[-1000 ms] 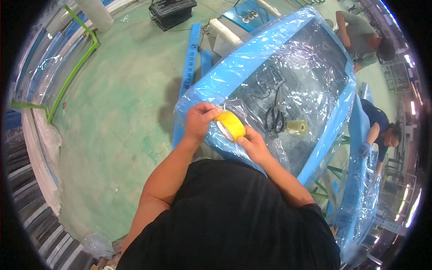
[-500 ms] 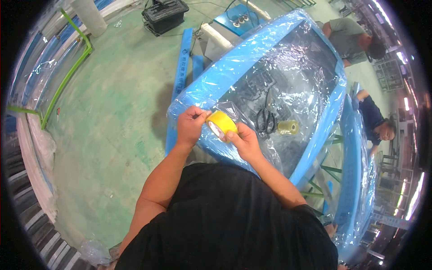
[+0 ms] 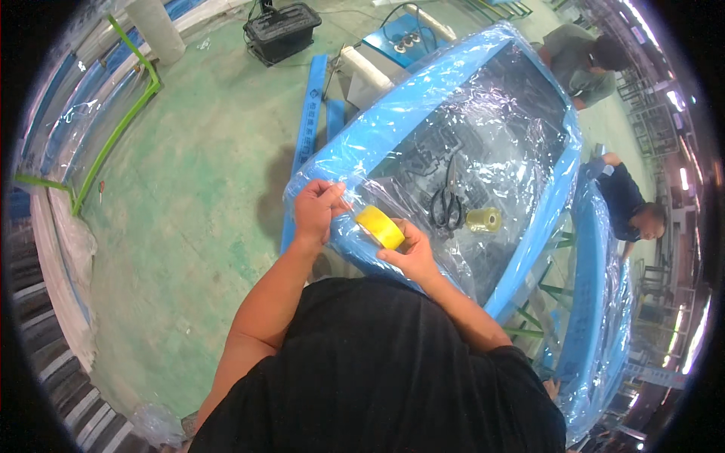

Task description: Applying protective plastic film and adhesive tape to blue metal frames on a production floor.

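A roll of yellow packing tape (image 3: 380, 226) is gripped in my right hand (image 3: 414, 253), thumb and fingers at its near right side. My left hand (image 3: 313, 211) is closed in a pinch just left of the roll; a clear strip, seemingly the tape's free end, runs from its fingers. Both hands are over the near left corner of a large blue-edged frame (image 3: 355, 143) wrapped in clear plastic film. On that film, beyond my right hand, lie black-handled scissors (image 3: 447, 208) and, beside them, a second, yellowish clear tape roll (image 3: 483, 220).
A black bin (image 3: 282, 30) and a blue-topped unit (image 3: 408, 38) stand beyond the frame. Another wrapped frame (image 3: 589, 287) is at the right. Two people (image 3: 581, 60) are on the far right side. A green metal rack (image 3: 121, 124) stands at left.
The tape roll has shifted slightly right and away from my left hand and has turned, widening the gap. My left hand remains pinched over the corner.
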`<state>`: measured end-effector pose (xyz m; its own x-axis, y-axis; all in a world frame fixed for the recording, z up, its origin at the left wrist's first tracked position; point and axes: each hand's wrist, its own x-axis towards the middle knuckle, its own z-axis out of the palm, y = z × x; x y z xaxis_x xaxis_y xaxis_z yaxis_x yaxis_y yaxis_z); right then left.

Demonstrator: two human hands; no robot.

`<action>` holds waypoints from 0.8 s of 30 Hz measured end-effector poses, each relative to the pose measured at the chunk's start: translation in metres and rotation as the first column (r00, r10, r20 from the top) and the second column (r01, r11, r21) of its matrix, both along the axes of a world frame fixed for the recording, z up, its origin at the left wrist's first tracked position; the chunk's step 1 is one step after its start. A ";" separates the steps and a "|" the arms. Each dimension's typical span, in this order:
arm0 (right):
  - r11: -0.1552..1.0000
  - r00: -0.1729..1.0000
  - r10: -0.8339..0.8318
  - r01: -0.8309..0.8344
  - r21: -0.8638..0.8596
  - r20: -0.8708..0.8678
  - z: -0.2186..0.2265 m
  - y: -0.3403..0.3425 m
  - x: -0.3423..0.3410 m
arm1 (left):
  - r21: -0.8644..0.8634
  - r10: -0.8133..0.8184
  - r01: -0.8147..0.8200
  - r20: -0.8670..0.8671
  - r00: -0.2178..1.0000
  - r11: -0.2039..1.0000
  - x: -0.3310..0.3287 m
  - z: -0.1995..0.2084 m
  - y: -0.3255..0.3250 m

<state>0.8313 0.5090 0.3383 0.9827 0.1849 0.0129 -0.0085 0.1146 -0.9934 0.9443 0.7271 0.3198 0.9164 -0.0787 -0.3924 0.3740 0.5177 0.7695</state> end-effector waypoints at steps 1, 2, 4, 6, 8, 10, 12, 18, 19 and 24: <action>1.000 0.998 0.003 -0.002 -0.021 0.060 0.001 0.001 0.000 | -0.001 -0.001 0.001 0.012 1.000 1.000 0.001 0.001 0.000; 1.000 0.998 0.001 0.000 -0.023 0.057 0.001 0.002 -0.001 | -0.002 -0.003 0.003 0.008 1.000 1.000 0.001 0.002 0.002; 0.986 0.989 -0.140 0.143 0.087 -0.038 0.005 0.008 -0.001 | 0.006 -0.026 0.026 -0.021 0.999 1.000 0.002 0.005 0.008; 0.974 0.981 -0.189 0.181 0.134 0.050 0.012 0.014 0.005 | -0.111 -0.021 0.021 -0.002 1.000 0.994 0.000 0.004 0.012; 0.958 0.976 -0.218 0.214 0.191 0.003 0.015 0.015 0.002 | -0.228 -0.004 0.007 0.015 1.000 0.974 -0.001 0.002 0.015; 0.959 0.977 -0.198 0.209 0.190 -0.072 0.010 0.012 -0.001 | -0.230 -0.020 0.027 0.032 0.999 0.973 0.000 0.003 0.015; 0.956 0.960 -0.197 0.234 0.178 -0.201 0.009 0.015 -0.001 | -0.264 -0.028 0.034 0.026 0.999 0.964 0.000 0.006 0.016; 0.985 0.921 -0.068 0.122 0.118 -0.383 0.011 0.011 0.008 | -0.373 -0.072 0.049 -0.048 0.996 0.927 0.003 0.018 0.024; 0.987 0.921 -0.064 0.116 0.115 -0.385 0.013 0.012 0.010 | -0.375 -0.079 0.056 -0.047 0.996 0.926 0.003 0.018 0.024; 1.000 0.894 0.013 -0.009 0.010 -0.447 0.012 0.011 0.016 | -0.238 -0.045 0.038 -0.027 0.999 0.971 0.003 0.007 0.019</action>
<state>0.8470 0.5197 0.3503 0.8828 0.1973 -0.4263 -0.4533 0.1197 -0.8833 0.9469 0.7462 0.3272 0.8977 -0.2108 -0.3868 0.4213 0.6674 0.6141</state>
